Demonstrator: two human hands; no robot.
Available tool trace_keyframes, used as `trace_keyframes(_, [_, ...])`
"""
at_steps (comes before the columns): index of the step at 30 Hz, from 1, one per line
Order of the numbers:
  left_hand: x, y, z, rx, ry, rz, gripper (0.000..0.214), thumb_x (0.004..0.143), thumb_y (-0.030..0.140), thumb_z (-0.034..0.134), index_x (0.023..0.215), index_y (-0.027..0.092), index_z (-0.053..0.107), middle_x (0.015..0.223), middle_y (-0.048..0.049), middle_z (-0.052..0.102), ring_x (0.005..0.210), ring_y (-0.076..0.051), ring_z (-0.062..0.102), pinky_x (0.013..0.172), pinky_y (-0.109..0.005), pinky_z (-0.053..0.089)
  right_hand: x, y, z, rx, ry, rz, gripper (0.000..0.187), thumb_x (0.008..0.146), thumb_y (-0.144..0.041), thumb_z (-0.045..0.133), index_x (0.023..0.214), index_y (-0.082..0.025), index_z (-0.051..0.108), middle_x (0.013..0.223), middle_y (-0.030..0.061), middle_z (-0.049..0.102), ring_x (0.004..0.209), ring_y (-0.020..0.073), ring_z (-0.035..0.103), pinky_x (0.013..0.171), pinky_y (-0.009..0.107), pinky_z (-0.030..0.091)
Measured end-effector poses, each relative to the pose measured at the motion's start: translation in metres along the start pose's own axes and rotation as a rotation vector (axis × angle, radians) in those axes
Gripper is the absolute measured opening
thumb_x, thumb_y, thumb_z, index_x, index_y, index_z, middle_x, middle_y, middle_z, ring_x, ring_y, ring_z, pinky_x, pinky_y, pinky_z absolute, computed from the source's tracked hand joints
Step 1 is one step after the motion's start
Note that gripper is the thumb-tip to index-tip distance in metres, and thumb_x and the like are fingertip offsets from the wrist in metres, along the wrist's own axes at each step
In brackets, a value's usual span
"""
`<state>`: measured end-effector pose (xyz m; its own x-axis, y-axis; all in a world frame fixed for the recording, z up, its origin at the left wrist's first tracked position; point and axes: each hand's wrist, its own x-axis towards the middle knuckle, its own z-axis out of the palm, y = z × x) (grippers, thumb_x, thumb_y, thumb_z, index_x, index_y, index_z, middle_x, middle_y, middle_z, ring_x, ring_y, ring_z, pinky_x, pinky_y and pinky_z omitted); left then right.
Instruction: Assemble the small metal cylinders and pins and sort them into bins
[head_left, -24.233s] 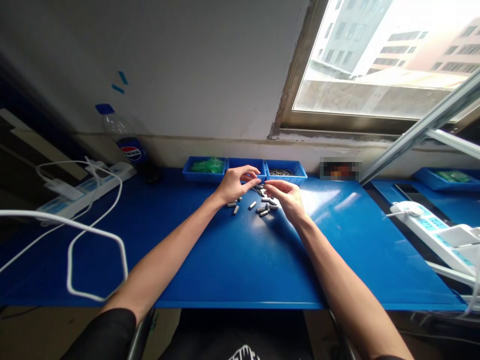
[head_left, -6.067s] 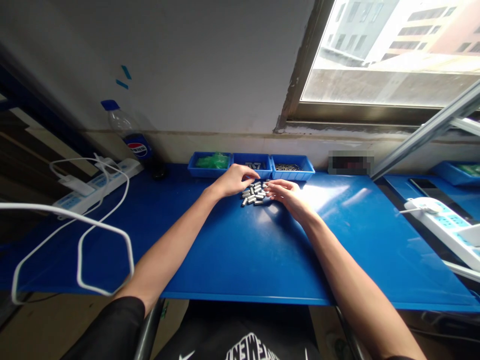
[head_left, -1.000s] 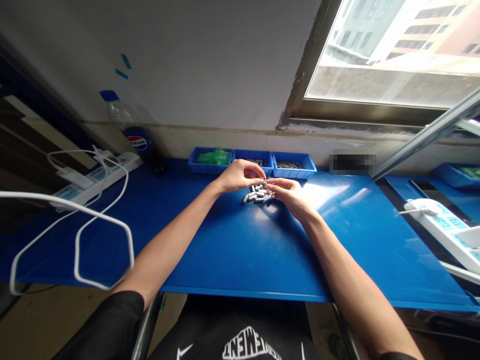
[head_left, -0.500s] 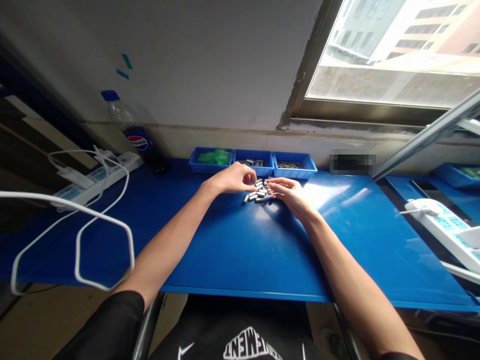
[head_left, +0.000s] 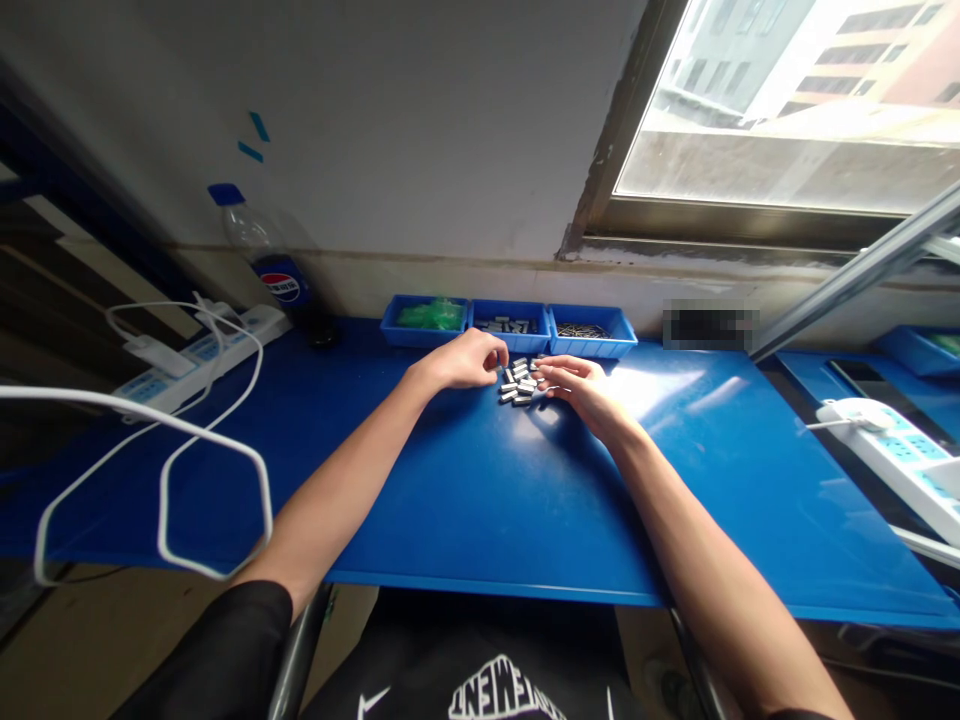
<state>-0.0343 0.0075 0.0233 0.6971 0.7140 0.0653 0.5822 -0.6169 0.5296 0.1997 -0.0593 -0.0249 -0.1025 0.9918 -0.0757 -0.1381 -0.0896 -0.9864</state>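
Observation:
A small heap of several short grey metal pieces (head_left: 519,384) lies on the blue table (head_left: 480,500), just in front of three blue trays. My left hand (head_left: 465,360) rests at the heap's left edge, fingers curled down onto the pieces; what they pinch, if anything, is hidden. My right hand (head_left: 574,380) lies at the heap's right edge with fingers bent together toward the pieces. The left tray (head_left: 424,322) holds green parts, the middle tray (head_left: 511,326) grey pieces, and the right tray (head_left: 592,332) thin dark metal bits.
A cola bottle (head_left: 262,265) stands at the back left by a white power strip (head_left: 199,355) with a looping white cable (head_left: 161,470). Another power strip (head_left: 892,440) and a blue tray (head_left: 919,348) lie at the right. A metal bar (head_left: 855,275) slants by the window.
My left hand has dropped from a raised pinch down onto the left side of the heap. My right hand has stayed by the heap's right edge.

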Motion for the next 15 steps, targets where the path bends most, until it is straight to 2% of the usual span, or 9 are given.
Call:
trace_keyframes(3, [0.004, 0.002, 0.003, -0.143, 0.13, 0.079, 0.025, 0.073, 0.014, 0.066, 0.095, 0.015, 0.078, 0.083, -0.0049, 0.076, 0.074, -0.016, 0.069, 0.068, -0.023, 0.052, 0.0, 0.0, -0.001, 0.0, -0.004, -0.005, 0.035, 0.074, -0.041, 0.089, 0.1, -0.021, 0.08, 0.095, 0.0072, 0.079, 0.077, 0.0179, 0.07, 0.073, 0.03, 0.057])
trace_keyframes(6, [0.007, 0.008, 0.006, -0.309, 0.231, 0.1, 0.017, 0.076, 0.02, 0.07, 0.091, 0.014, 0.076, 0.085, -0.0058, 0.077, 0.079, -0.018, 0.073, 0.074, -0.025, 0.057, 0.0, 0.001, -0.001, -0.001, -0.009, -0.009, 0.034, 0.074, -0.041, 0.088, 0.101, -0.021, 0.079, 0.096, 0.007, 0.079, 0.078, 0.0187, 0.071, 0.073, 0.03, 0.057])
trace_keyframes(9, [0.008, 0.011, 0.007, -0.472, 0.234, 0.105, 0.018, 0.075, 0.024, 0.076, 0.089, 0.013, 0.074, 0.087, -0.0075, 0.078, 0.083, -0.02, 0.075, 0.077, -0.028, 0.06, -0.001, 0.0, -0.001, 0.002, -0.017, -0.019, 0.034, 0.075, -0.041, 0.087, 0.102, -0.021, 0.079, 0.097, 0.0071, 0.079, 0.079, 0.0189, 0.071, 0.074, 0.031, 0.057])
trace_keyframes(15, [0.007, 0.013, 0.008, -0.689, 0.157, 0.127, 0.024, 0.072, 0.025, 0.083, 0.09, 0.011, 0.073, 0.09, -0.0103, 0.079, 0.085, -0.021, 0.077, 0.081, -0.032, 0.062, -0.005, -0.006, 0.004, 0.005, -0.059, -0.052, 0.036, 0.075, -0.04, 0.088, 0.105, -0.023, 0.079, 0.099, 0.0065, 0.078, 0.082, 0.018, 0.07, 0.075, 0.03, 0.055])
